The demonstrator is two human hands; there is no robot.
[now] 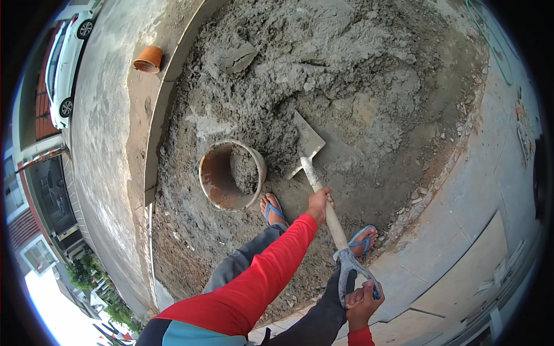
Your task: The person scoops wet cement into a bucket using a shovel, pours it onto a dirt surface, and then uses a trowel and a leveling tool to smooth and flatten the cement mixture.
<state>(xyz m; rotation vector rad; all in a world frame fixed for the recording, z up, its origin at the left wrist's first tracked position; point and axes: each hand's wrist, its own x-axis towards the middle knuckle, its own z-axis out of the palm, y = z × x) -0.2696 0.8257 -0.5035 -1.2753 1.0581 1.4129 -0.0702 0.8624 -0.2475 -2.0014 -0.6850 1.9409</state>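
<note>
Shovel (333, 224) is resting blade-first at edge of wet grey mortar (346, 57), right of bucket (214, 170). Keeping blade (310, 138) low, sliding under loose edge, taking modest loads should be helping. Left hand (319, 203) grasping mid-shaft, arm (265, 271) slanting forward; right hand (362, 303) clasping D-handle (346, 262), sitting lower.

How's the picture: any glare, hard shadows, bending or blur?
Head view: soft light on the grey mix, no hard shadows evident; head view: sky blown out at lower left; head view: fisheye bows the edging board, corners black; head view: left hand, right hand and shovel show no obvious blur.
</note>
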